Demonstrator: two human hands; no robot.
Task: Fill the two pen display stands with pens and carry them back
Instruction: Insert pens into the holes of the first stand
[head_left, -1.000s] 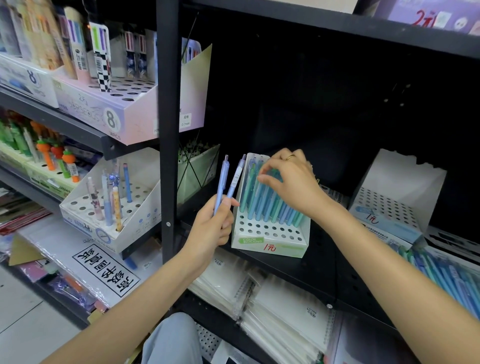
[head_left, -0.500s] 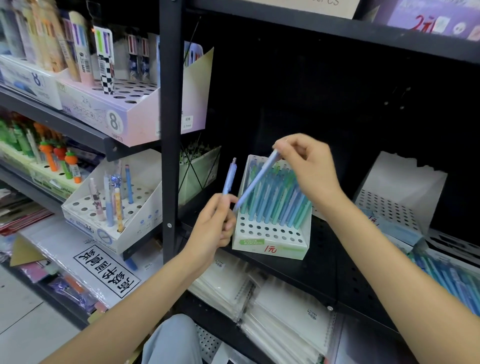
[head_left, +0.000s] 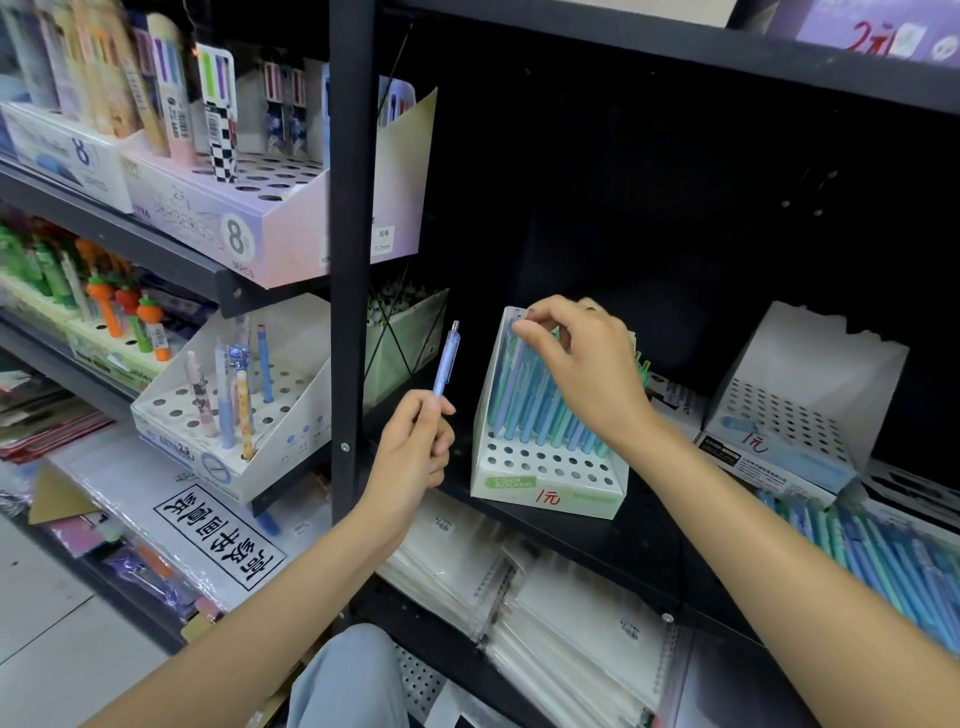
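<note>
Since a moment ago, the right hand has lowered its pen into the stand on the shelf, its grip pinching the top. Nearer, the left hand holds one blue pen upright, beside the stand.

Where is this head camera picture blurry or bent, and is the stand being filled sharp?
Head view: the stand and held pen read sharp; the top-left packaged pens and bottom-right loose pens smear; the shelf post bows slightly from the wide lens.
</note>
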